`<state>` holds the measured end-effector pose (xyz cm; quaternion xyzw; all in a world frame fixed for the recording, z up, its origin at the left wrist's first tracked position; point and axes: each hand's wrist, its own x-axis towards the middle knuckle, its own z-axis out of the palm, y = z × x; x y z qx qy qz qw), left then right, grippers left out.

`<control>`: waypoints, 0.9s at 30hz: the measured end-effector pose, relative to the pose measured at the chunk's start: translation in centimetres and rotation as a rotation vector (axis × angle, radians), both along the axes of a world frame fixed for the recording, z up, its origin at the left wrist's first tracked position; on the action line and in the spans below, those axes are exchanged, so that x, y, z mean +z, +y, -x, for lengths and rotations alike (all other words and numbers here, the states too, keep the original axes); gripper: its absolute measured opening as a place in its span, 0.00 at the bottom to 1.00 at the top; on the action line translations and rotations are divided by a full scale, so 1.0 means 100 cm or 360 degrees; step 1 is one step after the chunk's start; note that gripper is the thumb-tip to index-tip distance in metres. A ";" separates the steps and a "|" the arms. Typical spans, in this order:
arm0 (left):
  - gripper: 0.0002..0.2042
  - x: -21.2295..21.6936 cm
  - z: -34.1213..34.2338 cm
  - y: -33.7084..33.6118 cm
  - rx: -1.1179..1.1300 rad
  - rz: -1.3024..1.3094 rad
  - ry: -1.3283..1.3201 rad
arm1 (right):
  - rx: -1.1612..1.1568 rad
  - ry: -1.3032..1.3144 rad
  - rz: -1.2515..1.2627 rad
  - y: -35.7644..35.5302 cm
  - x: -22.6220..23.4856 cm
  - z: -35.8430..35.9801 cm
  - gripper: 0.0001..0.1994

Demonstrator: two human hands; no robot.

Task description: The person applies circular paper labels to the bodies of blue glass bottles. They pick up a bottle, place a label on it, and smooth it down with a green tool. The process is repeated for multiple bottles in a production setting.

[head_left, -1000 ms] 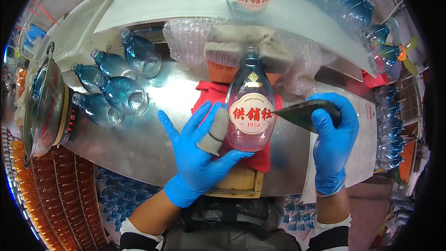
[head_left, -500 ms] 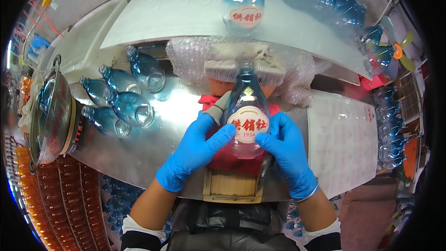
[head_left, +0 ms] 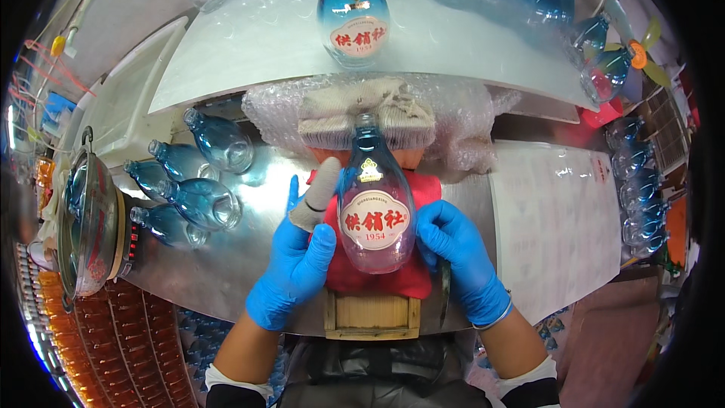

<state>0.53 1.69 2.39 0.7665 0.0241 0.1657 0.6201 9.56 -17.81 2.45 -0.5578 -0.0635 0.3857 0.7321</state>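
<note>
A blue-topped clear glass bottle lies on a red cloth, its neck pointing away from me toward a pile of off-white cloth. It bears a cream label with red characters and a small gold emblem. My left hand, gloved in blue, is open at the bottle's left side, fingers apart. A grey fabric sleeve covers one finger. At the bottle's lower right, my right hand, also gloved, has curled fingers. From it a thin dark strip-like tool hangs down.
A similar labelled bottle stands on the white board ahead. Several plain blue bottles lie at left, near a glass-lidded pan. Printed sheets cover the right side. A wooden box sits at the front edge.
My left hand has come off the bottle and opened, its sleeved finger raised. My right thumb has moved off the label to the bottle's side. The view has shifted slightly.
</note>
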 end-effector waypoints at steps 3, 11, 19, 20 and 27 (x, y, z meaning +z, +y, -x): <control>0.24 0.023 -0.010 0.015 -0.0167 -0.0756 0.0014 | -0.0050 -0.0022 0.0053 -0.002 0.001 0.001 0.07; 0.24 0.030 -0.032 0.019 -0.0142 -0.0807 0.0000 | -0.0324 0.0196 0.0095 0.003 0.004 0.003 0.13; 0.44 -0.002 0.010 -0.008 0.0024 -0.0555 0.0073 | -0.0912 0.0330 -0.0315 -0.006 0.009 0.021 0.13; 0.42 -0.004 0.011 -0.014 0.0092 -0.0600 0.0137 | -0.0932 0.0305 -0.0347 -0.006 0.010 0.023 0.13; 0.34 -0.011 0.015 -0.031 0.0260 -0.0299 0.0183 | -0.0857 -0.0625 0.0113 0.006 0.011 0.062 0.08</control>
